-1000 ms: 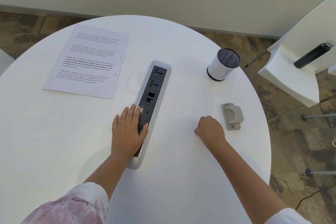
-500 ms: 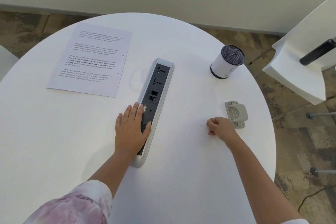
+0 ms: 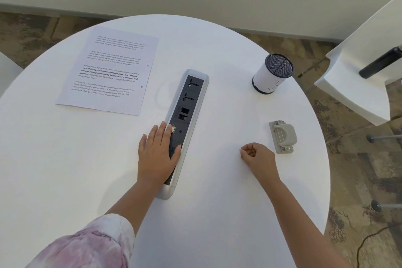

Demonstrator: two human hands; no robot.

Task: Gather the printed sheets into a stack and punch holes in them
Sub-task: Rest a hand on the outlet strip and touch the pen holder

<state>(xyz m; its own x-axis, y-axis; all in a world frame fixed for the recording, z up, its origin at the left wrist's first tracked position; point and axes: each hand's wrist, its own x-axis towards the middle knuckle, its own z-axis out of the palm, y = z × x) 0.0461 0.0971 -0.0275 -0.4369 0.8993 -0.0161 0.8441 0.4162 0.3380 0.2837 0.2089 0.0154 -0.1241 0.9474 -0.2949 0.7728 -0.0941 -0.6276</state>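
The printed sheets [image 3: 111,69] lie as one flat pile at the far left of the round white table [image 3: 65,159], with two small holes near their right edge. A grey hole punch [image 3: 282,136] sits at the right side of the table. My left hand [image 3: 157,154] rests flat with fingers spread, partly on the socket strip, well below the sheets. My right hand [image 3: 257,156] is curled into a loose fist on the tabletop, just left of and below the punch, not touching it. It looks to hold nothing.
A long grey socket strip [image 3: 187,115] runs down the middle of the table. A white cylindrical cup with a dark mesh top [image 3: 272,74] stands at the far right. A white chair [image 3: 367,76] with a black bottle [image 3: 380,64] stands beyond the table's right edge.
My right hand slid right toward the hole punch and turned slightly, fingers curled. My left hand stayed flat on the socket strip. The view shifted a little.
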